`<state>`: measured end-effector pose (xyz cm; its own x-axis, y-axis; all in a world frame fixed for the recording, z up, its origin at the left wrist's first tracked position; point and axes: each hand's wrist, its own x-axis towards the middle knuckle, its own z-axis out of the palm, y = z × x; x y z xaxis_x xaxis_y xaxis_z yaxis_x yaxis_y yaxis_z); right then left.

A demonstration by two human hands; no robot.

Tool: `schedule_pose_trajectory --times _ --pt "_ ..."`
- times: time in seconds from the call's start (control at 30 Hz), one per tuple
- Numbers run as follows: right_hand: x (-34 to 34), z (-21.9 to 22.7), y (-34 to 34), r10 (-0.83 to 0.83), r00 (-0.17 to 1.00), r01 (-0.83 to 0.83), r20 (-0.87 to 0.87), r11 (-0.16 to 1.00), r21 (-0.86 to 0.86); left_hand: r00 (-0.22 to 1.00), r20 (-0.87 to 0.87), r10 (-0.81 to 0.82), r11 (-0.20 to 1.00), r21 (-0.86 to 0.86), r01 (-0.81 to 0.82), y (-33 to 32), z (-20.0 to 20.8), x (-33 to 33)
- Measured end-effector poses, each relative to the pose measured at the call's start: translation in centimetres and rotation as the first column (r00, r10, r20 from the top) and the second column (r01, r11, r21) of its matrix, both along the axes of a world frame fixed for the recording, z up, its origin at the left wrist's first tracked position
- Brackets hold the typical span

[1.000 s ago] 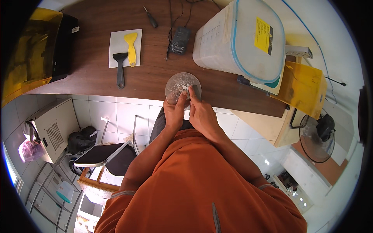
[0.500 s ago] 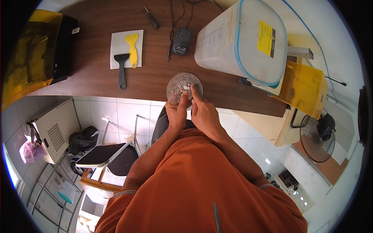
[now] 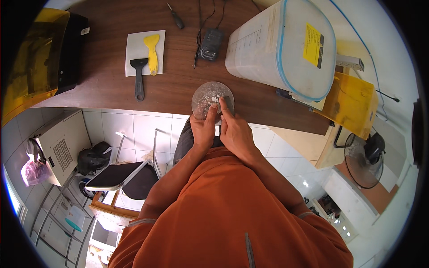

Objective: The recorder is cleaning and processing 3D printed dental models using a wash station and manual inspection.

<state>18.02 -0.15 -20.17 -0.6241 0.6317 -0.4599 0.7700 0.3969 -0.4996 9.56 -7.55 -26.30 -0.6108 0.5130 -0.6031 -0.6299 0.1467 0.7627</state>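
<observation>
At the desk's front edge is a round clear dish [image 3: 202,94], strewn with whitish crumbs. Both of my hands meet over its near right part. My left hand [image 3: 202,130] is closed, its thumb against a small white piece [image 3: 215,99]; its other fingers are hidden underneath. My right hand [image 3: 237,133] is closed around a flat dark grey piece [image 3: 229,105], with the index finger stretched along it towards the white piece. The exact kind of either piece is too small to make out.
On a white sheet [image 3: 135,43] lie a yellow scraper [image 3: 152,53] and a black scraper [image 3: 139,82]. Behind are a screwdriver [image 3: 177,19] and a black power adapter [image 3: 211,44]. A large lidded container [image 3: 254,49] stands right, an amber-covered machine [image 3: 40,58] left.
The view has shifted slightly, so the desk things sit a little higher in it. Both hands keep nearly the same grip over the dish.
</observation>
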Motion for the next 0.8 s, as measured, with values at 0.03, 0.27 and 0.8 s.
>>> schedule_pose_trajectory --times 0.03,0.27,0.8 --pt "-0.2 0.2 0.1 0.001 1.000 -0.001 0.002 1.000 -0.002 1.000 0.000 -0.018 1.000 -0.008 0.018 -0.1 -0.1 -0.1" --pt "-1.3 0.9 0.4 0.038 0.989 -0.027 0.140 0.996 -0.082 1.000 0.002 -0.006 1.000 -0.009 0.006 -0.2 -0.5 0.2" --pt "-1.7 -1.2 0.3 -0.036 0.999 0.036 -0.002 0.998 0.050 0.998 -0.046 0.052 0.998 0.022 -0.051 0.2 -1.0 0.6"
